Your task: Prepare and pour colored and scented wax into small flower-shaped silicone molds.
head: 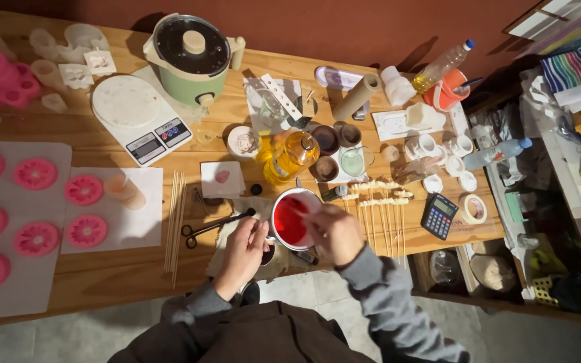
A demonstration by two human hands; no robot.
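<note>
head view: white round cup of red liquid [292, 220] stands at the near edge of the wooden tabletop [122, 269], between both hands. right hand [336, 232] sits over the cup's right rim, fingers pinched closed on a thin stick [302, 210] that reaches over the red liquid. left hand [242, 254] lies just left of the cup, fingers curled against its side; whether that grip is closed cannot be told. black-handled scissors [211, 226] lie just left of that hand. yellow-liquid bottle [289, 156] stands behind the cup. pink round moulded pieces [35, 173] rest on paper far left.
</note>
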